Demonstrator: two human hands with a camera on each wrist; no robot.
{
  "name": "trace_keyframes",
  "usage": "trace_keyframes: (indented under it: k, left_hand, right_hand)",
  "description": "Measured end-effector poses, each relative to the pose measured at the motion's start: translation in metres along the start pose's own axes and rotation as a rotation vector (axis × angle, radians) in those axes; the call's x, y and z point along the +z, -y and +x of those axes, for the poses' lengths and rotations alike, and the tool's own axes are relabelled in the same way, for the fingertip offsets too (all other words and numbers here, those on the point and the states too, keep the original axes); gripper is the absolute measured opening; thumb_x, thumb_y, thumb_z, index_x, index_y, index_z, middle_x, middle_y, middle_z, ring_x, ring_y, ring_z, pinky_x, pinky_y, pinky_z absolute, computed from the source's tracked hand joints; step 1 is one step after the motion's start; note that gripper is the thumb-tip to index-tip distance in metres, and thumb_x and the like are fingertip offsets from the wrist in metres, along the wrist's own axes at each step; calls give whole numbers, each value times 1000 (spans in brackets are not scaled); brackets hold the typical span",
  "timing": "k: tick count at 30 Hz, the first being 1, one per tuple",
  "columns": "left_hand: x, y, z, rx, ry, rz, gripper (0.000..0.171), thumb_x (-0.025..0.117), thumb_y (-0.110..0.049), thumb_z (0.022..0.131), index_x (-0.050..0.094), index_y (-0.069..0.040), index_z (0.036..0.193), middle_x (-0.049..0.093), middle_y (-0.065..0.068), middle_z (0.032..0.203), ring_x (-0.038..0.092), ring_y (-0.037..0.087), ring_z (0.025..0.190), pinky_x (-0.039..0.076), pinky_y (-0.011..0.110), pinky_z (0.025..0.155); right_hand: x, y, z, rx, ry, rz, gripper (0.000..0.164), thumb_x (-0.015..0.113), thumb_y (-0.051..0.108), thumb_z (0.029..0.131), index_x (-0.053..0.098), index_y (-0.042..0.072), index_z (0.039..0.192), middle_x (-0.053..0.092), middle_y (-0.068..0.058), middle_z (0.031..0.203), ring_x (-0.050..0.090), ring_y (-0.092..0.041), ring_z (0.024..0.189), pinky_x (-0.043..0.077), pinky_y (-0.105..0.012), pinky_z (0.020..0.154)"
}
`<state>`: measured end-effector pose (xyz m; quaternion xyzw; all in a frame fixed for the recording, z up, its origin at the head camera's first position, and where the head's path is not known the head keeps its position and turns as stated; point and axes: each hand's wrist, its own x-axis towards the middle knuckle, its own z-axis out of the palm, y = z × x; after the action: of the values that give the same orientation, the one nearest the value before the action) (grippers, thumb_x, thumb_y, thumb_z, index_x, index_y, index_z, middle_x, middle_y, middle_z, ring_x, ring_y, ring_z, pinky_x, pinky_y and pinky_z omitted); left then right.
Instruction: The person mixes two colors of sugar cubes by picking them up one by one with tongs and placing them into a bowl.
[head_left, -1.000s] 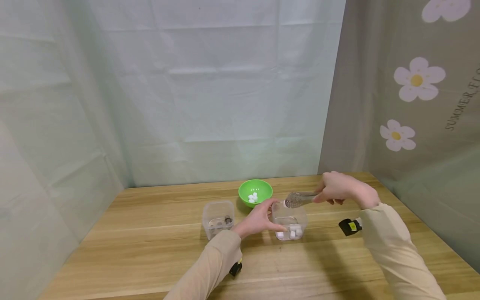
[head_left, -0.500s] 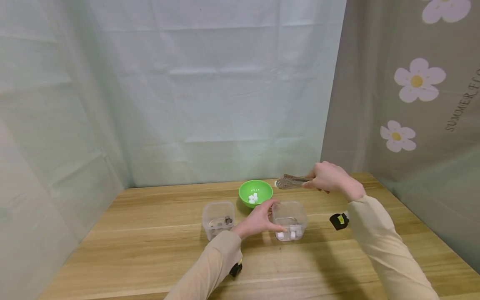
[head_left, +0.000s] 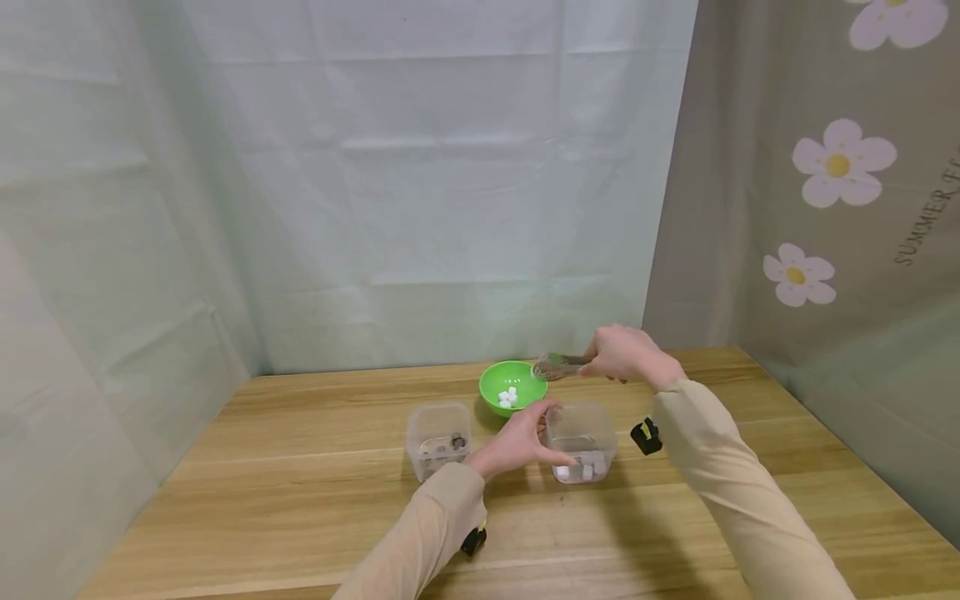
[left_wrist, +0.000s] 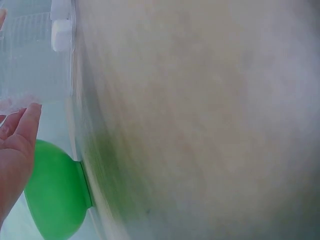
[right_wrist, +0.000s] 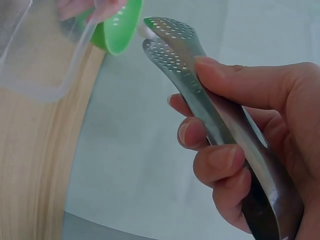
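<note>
My right hand (head_left: 628,354) grips metal tongs (right_wrist: 225,117) with perforated tips. A small white piece (right_wrist: 146,32) shows between the tips, which overlap the right rim of the green bowl (head_left: 492,385) in the head view. Several white cubes (head_left: 507,398) lie in that bowl. With thumb and fingers spread around its left side, my left hand (head_left: 517,442) holds a clear plastic container (head_left: 600,429) on the table. More white cubes (head_left: 587,472) sit in the bottom of this container.
A second clear container (head_left: 415,442), with a few dark pieces (head_left: 457,441) inside, stands left of my left hand. Everything rests on a wooden table (head_left: 300,467). Pale curtains (head_left: 450,208) hang behind it, and a flowered cloth (head_left: 840,233) hangs at the right.
My right hand has carried the tongs and white piece up and left, from over the right container to the bowl's right rim. My left hand has stayed on the container.
</note>
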<state>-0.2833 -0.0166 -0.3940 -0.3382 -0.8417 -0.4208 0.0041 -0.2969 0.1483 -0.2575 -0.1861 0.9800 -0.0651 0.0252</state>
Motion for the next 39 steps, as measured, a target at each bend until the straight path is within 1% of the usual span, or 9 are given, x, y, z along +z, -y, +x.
trace_keyframes:
  k: [10,13,16,21,23,25,28,30,39]
  left_hand:
    - [1,1,0,12,3,1,78,60,-45,44,30,-14,109,38,-2,97,38,14,84,33,21,65]
    - [3,2,1,27,8,-2,78,60,-45,45,29,-13,109,37,-1,98,38,19,85,33,26,67]
    - [3,1,1,16,8,-18,77,60,-45,44,29,-16,109,37,-2,98,37,16,85,33,28,68]
    - [4,4,2,7,7,-21,78,59,-47,43,29,-18,109,36,-4,98,37,18,86,32,31,68]
    - [5,5,2,11,5,-15,78,59,-47,44,28,-17,109,36,-4,98,37,21,86,33,31,68]
    - [4,4,1,-2,1,-23,78,60,-46,43,29,-18,109,37,-4,98,38,20,85,33,27,66]
    - [2,2,0,-13,-7,-33,78,61,-44,44,29,-17,109,37,-4,98,38,15,84,34,24,64]
    - [1,0,-1,-27,-6,-45,78,62,-43,44,29,-17,110,37,-4,99,37,12,85,33,23,64]
    - [-1,-2,-2,-39,18,-70,78,62,-40,46,28,-14,111,38,-1,99,38,17,85,33,24,64]
  right_hand:
    - [8,6,8,20,20,-8,27,52,40,61,57,18,76,46,1,42,43,-13,37,31,-25,32]
    - [8,6,8,31,21,-21,29,51,43,60,57,19,75,46,2,43,43,-13,38,32,-25,32]
    - [5,5,5,39,15,-26,32,51,45,58,57,20,77,47,4,46,43,-12,38,32,-25,33]
    - [-4,3,-3,44,-2,-61,28,50,47,57,56,21,60,42,5,42,40,-11,36,31,-25,32]
    - [-8,2,-8,52,-6,-81,29,50,46,58,50,19,48,37,5,38,38,-11,34,29,-25,31]
    - [-12,1,-13,63,-4,-90,31,50,44,59,43,19,43,34,5,37,36,-11,33,29,-25,30]
    - [-18,0,-21,68,2,-86,35,51,42,60,36,17,40,33,4,36,36,-11,32,29,-25,31]
    - [-22,0,-27,76,25,-71,35,52,40,60,37,17,40,35,3,36,36,-11,31,31,-26,32]
    - [-34,5,-44,138,150,-26,30,54,33,61,46,12,41,38,-1,36,26,-10,27,29,-24,30]
